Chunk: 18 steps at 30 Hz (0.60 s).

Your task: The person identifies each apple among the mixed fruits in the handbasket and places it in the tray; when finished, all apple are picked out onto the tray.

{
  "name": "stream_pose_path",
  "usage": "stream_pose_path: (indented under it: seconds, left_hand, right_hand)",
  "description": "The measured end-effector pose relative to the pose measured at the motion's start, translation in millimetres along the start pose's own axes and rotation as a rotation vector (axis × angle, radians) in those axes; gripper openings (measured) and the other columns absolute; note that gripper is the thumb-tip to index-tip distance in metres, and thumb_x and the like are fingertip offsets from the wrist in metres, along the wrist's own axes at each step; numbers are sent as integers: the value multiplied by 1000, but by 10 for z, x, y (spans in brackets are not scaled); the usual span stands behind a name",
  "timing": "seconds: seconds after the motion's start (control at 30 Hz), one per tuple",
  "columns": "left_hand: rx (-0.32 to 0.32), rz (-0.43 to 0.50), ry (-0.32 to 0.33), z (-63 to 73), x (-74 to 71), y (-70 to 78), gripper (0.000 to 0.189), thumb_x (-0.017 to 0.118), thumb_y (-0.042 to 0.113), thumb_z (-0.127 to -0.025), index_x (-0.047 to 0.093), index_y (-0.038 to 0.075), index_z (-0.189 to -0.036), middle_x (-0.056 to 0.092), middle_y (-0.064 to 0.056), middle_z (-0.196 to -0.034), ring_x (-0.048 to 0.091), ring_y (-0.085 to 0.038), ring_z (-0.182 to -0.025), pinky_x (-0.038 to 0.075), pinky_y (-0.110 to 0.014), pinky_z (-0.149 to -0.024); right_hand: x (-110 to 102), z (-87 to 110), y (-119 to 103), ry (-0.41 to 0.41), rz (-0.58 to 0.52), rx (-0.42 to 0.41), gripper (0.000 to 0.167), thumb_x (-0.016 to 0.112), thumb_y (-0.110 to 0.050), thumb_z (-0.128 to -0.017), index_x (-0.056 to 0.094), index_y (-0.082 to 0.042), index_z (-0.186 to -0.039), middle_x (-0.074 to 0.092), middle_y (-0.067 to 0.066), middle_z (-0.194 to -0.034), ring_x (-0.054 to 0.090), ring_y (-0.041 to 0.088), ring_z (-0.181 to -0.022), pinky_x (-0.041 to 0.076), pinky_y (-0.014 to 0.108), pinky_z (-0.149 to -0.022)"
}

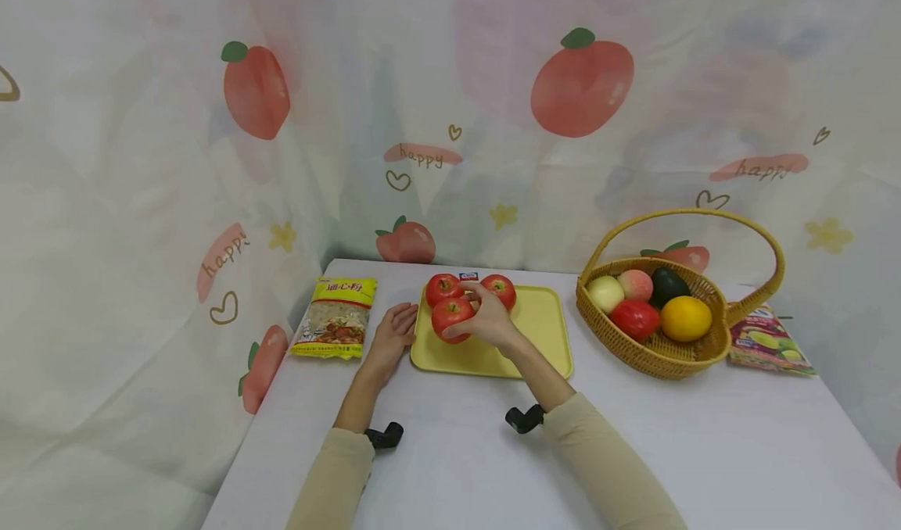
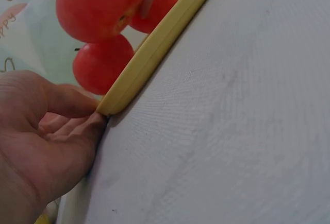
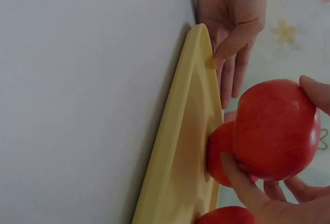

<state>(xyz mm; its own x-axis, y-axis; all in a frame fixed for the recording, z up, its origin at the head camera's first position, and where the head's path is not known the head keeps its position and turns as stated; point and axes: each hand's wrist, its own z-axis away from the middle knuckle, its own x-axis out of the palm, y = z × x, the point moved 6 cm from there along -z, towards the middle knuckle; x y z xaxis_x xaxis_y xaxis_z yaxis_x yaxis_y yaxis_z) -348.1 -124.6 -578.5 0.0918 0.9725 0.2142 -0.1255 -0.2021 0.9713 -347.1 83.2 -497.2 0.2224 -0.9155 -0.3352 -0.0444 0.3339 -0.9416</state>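
Beige sleeves are seen stretched over the white worktop from its near side, and a black device is worn at the left wrist, another at the right. Above the left half of a yellow tray, a red apple is held clear of the surface by the right hand, its thumb and fingers clamped round the fruit. By the left hand the tray's left edge is touched: the thumb is laid on the rim and the fingers are extended beside it; whether the rim is pinched cannot be told.

On the tray, a second apple is set in the far left corner and a third apple near the middle of the far edge. Between these two, at that edge, a small label is partly covered.

Near the worktop's left edge a yellow food packet is laid. Towards the far right corner a wicker basket is placed, filled with a red fruit, a yellow fruit, a dark green one, a pink one and a pale one. By the right edge a purple pouch is partly hidden by the basket. Behind everything, a fruit-printed curtain is hung.
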Motion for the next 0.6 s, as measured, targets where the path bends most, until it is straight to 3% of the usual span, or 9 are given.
stream_pose_path:
  seconds: [0.6]
  left_hand:
    - [-26,-43,3,-1,19,25,75,46,-25,-91,34,7,-158,42,-13,-161,39,-25,-151,35,-38,-124]
  right_hand:
    - [122,-30,121,39,9,102,101,96,-13,-71,42,-11,-155,55,16,-139,53,34,-128,54,51,-106]
